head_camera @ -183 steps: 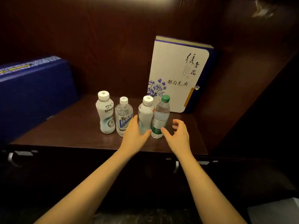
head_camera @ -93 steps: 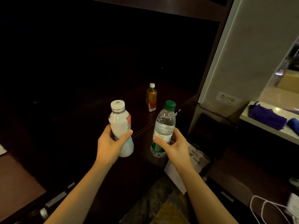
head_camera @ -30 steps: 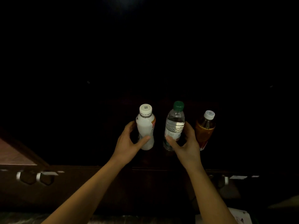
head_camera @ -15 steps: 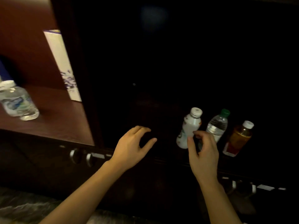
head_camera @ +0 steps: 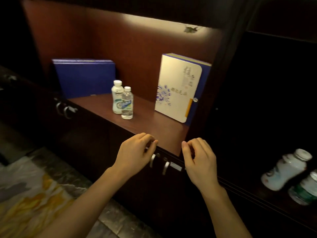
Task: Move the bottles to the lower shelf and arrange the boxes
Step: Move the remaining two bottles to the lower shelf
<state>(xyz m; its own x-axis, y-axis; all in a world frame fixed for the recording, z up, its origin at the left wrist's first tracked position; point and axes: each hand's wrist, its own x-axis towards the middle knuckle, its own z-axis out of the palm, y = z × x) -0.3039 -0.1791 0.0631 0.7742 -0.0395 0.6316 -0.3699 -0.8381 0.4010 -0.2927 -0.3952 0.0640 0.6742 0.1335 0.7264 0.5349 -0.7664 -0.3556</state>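
Two upright bottles touching, one milky-white, one clear

1. Light: warm strip under the top of the shelf niche; glare along its back panel.
2. Surroundings: near black, detail lost.
3. Blur: white box print smeared; lower-right bottles soft.
4. Distortion: wide-angle bowing at the edges.

The green-labelled bottle at the lower right is cut off by the picture's edge. The white bottle beside it is blurred. The print on the white box is too smeared to read.
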